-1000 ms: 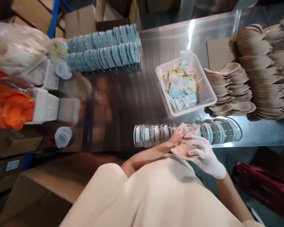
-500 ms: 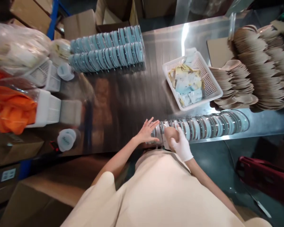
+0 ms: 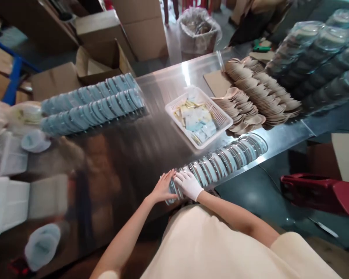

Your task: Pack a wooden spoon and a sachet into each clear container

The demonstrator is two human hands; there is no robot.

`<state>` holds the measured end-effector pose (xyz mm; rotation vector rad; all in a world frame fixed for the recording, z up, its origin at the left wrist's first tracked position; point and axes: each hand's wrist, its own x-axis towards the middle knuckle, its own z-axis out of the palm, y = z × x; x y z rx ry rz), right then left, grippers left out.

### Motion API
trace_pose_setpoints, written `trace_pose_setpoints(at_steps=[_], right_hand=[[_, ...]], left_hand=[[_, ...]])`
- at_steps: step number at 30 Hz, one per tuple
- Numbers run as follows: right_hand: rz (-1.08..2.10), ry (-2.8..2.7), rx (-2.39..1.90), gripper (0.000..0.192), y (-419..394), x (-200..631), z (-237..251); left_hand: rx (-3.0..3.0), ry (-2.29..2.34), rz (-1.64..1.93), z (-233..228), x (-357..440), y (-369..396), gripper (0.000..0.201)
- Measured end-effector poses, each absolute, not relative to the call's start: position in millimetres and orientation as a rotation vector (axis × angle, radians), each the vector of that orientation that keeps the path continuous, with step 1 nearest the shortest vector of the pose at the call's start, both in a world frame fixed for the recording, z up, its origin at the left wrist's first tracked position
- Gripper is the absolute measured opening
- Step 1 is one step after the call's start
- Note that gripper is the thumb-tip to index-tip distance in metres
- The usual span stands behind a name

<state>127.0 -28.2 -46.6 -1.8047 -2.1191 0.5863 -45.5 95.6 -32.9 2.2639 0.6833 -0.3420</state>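
A long row of clear round lids [image 3: 221, 161] lies on its side along the near edge of the steel table [image 3: 125, 155]. My bare left hand [image 3: 163, 188] presses flat against the left end of that row, fingers spread. My right hand [image 3: 188, 184], in a white glove, rests on top of the same end, right beside the left hand. I cannot tell whether either hand holds anything apart from touching the row.
A white basket [image 3: 221, 116] of sachets stands behind the row, with stacked beige wooden spoons [image 3: 258, 100] to its right. Two rows of blue-tinted lids [image 3: 90, 104] lie at the back left. White baskets [image 3: 8, 193] and loose lids [image 3: 42, 246] sit at left. Cardboard boxes [image 3: 142, 31] stand beyond.
My right hand, which held a beige spoon and sachet near my body, has moved onto the left end of the lid row. My left hand now presses that end. The camera has swung.
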Motion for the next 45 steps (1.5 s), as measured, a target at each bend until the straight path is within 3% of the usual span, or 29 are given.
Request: trace_pose_setpoints(at_steps=[5, 8, 10, 11, 13, 16, 21, 24, 28, 32, 38, 45], right_hand=[[0.694, -1.841, -1.635, 0.039, -18.5, 221.5, -35.4], [0.437, -1.359, -1.965, 0.031, -26.9, 363.4, -26.1], [0.228, -1.022, -2.226, 0.018, -30.1, 462.8, -20.6], [0.201, -0.969, -2.273, 0.021, -28.4, 504.8, -18.6], [0.194, -0.951, -2.301, 0.032, -17.8, 564.6, -16.5], [0.267, -1.118, -2.335, 0.037, 4.4, 598.7, -18.0], [0.469, -1.492, -2.513, 0.029, 19.5, 611.6, -18.9], [0.486, -1.503, -2.505, 0.007, 7.0, 623.4, -6.5], [0.478, -1.283, -2.323, 0.022, -40.1, 605.4, 24.2], [0.615, -1.009, -1.911, 0.023, -93.1, 528.4, 49.5], [0.725, -1.443, -1.306, 0.016, -108.0, 401.0, 59.4], [0.883, -1.445, -1.197, 0.017, -111.4, 328.2, 73.8]], left_hand=[[2.293, 0.674, -0.503, -23.7, -43.6, 96.2, 0.112], [2.295, 0.739, -0.514, -7.6, -15.0, 107.4, 0.083], [2.299, 0.823, -0.295, 4.7, 32.6, 117.5, 0.052], [2.289, 0.867, -0.139, 9.6, 65.7, 122.6, 0.042], [2.215, 0.942, 0.067, 14.1, 145.1, 132.6, 0.037], [2.065, 1.175, -0.044, 4.9, 268.8, 147.0, 0.032], [1.95, 1.498, -0.03, -33.1, 377.1, 161.3, 0.06], [1.834, 1.492, 0.028, -44.4, 378.0, 167.8, 0.039], [1.7, 1.433, 0.141, -36.2, 351.7, 170.7, 0.017], [1.445, 1.412, 0.256, -16.7, 313.9, 140.2, 0.024], [0.328, 0.914, 0.015, 17.1, 244.4, 56.7, 0.036], [0.546, 1.044, 0.379, 38.3, 166.4, 13.7, 0.044]])
